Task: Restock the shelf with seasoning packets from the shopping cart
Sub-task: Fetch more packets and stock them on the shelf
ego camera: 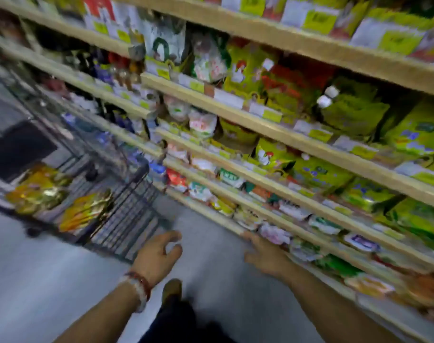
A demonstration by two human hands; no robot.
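Note:
The frame is blurred by motion. A wire shopping cart [126, 209] stands at the left and holds gold and orange seasoning packets [84, 214], with more packets [39, 189] further left. My left hand [159, 256] hangs over the floor just right of the cart, fingers loosely spread, holding nothing. My right hand [265, 256] is beside the edge of the lowest shelf [225, 219], fingers relaxed and empty. Whether it touches the shelf I cannot tell.
Wooden shelves [285, 139] run along the right, packed with green, yellow and white packets and price tags. Grey floor [50, 280] lies between cart and shelf. My shoe [171, 290] shows below the hands.

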